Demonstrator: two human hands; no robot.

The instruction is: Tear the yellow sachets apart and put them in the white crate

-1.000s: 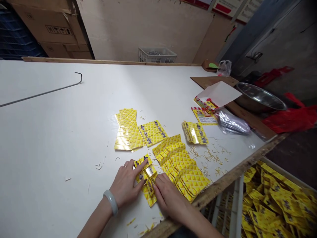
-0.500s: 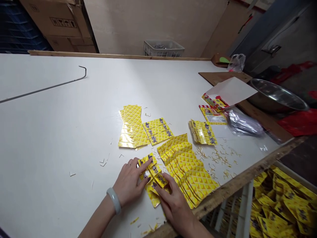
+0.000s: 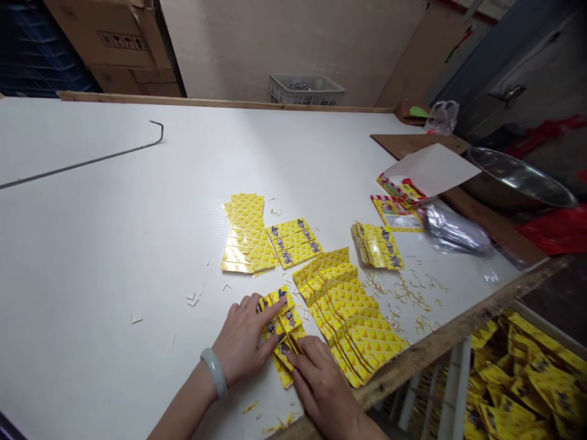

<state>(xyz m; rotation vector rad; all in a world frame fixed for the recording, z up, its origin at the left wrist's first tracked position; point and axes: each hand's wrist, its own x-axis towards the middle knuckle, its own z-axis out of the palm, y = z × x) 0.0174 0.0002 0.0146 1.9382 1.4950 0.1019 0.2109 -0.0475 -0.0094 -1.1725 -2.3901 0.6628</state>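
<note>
A yellow card [image 3: 290,318] is held down on the near part of the white table [image 3: 114,232], close to its edge. By the left hand [image 3: 245,339], it is pressed from the left: the index finger and thumb are stretched wide apart on it, and the other fingers are curled. Its near right edge is pinched narrowly between the thumb and index finger of the right hand [image 3: 323,382]; how the right hand's remaining fingers are placed cannot be told.

Creased sheets [image 3: 342,305] are laid just right of the card. Beyond it, a stack [image 3: 245,238] is placed to the left and a flat card [image 3: 293,241] beside that. A bundle [image 3: 376,247] is set farther right, with scraps [image 3: 415,293] scattered on its near side. At the near right, below the table edge, a crate [image 3: 458,373] is filled with yellow packets [image 3: 527,379].
</note>
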